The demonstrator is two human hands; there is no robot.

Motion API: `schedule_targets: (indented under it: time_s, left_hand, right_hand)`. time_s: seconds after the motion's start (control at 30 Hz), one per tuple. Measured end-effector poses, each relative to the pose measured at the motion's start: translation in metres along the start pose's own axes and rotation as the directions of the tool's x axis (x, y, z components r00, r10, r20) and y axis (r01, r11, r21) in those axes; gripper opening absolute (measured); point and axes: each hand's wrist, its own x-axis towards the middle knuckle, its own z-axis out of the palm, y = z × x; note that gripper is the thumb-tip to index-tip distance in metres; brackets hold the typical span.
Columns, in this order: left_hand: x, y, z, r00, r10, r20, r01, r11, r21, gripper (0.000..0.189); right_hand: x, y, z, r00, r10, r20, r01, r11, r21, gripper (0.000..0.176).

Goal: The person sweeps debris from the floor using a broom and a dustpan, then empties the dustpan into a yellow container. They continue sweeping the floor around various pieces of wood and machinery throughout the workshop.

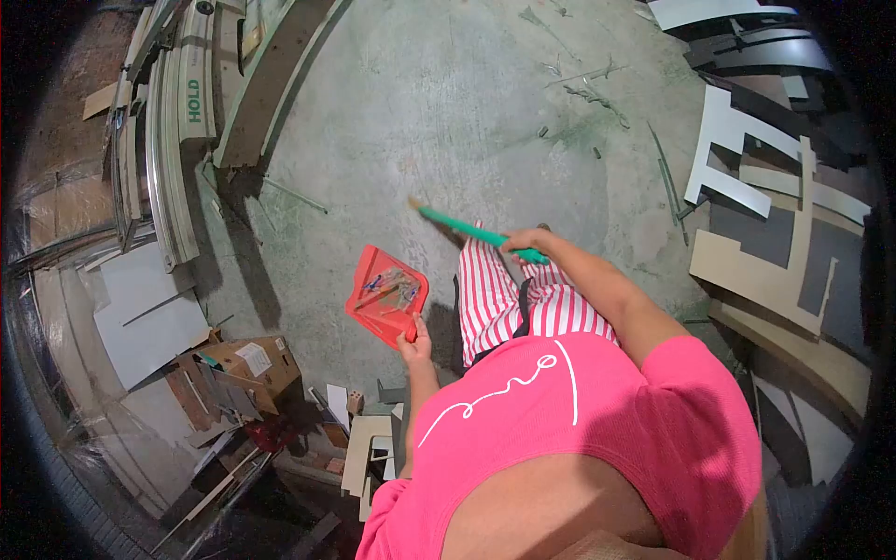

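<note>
My left hand (pixel 415 343) is closed around the handle end of a red dustpan (pixel 367 273), at the left of my legs. Small mixed scraps (pixel 392 289), some long and thin, lie in the pan. My right hand (pixel 525 245) grips the thick end of a green stick (pixel 467 228) in front of my striped trousers. The stick slants up and left to a small, blurred tan end, above and to the right of the dustpan. Whether that end has bristles I cannot make out.
Concrete floor (pixel 411 103) lies ahead, with thin strips and scraps (pixel 595 93) at the upper right. Long boards (pixel 271 84) lean at the left. A cardboard box (pixel 257 364) stands at the lower left. Cut panels (pixel 756 266) are piled along the right.
</note>
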Motion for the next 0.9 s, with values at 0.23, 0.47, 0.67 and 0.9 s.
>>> schedule_targets:
  time_s: [0.23, 0.47, 0.67, 0.9]
  left_hand:
    - [0.022, -0.032, -0.003, 0.996, -0.066, -0.054, 0.069, 0.996, 0.051, 0.051]
    - [0.051, -0.028, 0.025, 0.994, -0.064, -0.087, 0.072, 0.993, 0.093, 0.047]
    - [0.07, -0.027, 0.083, 0.992, -0.079, -0.096, 0.082, 0.996, 0.034, 0.047]
    - [0.105, -0.003, 0.135, 0.999, -0.007, -0.034, 0.01, 0.995, 0.096, 0.048]
  right_hand:
    - [-0.134, 0.015, -0.113, 0.923, 0.025, -0.383, 0.123, 0.926, 0.357, 0.049]
    - [-0.213, -0.012, -0.118, 0.817, -0.006, -0.576, 0.194, 0.944, 0.265, 0.036]
    - [-0.193, -0.05, -0.085, 0.873, 0.076, -0.481, 0.127, 0.918, 0.376, 0.047]
    - [-0.031, -0.142, -0.016, 1.0, 0.011, -0.028, -0.006, 0.986, 0.165, 0.052]
